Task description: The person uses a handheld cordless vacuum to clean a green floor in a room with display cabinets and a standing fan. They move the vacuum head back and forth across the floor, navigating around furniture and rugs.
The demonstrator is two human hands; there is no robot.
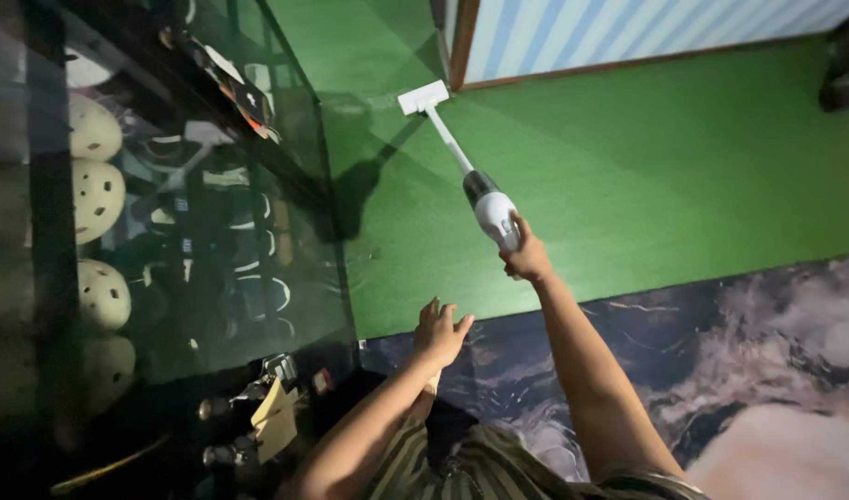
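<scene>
My right hand (528, 256) grips the handle of a white stick vacuum cleaner (492, 209). Its thin tube runs up and to the left to a flat white floor head (422, 96), which rests on the green floor (647, 176) close to a wooden door frame. My left hand (440, 331) hangs free over the edge of the floor, fingers spread, holding nothing. It is near the corner of a glass cabinet (285, 278).
The glass cabinet on the left holds pale perforated helmets (97, 194) and dark gear. A striped blue and white wall (628, 28) with a wooden skirting runs along the top. A dark marbled rug (721, 343) covers the floor at lower right. A dark object (846, 69) sits at the far right.
</scene>
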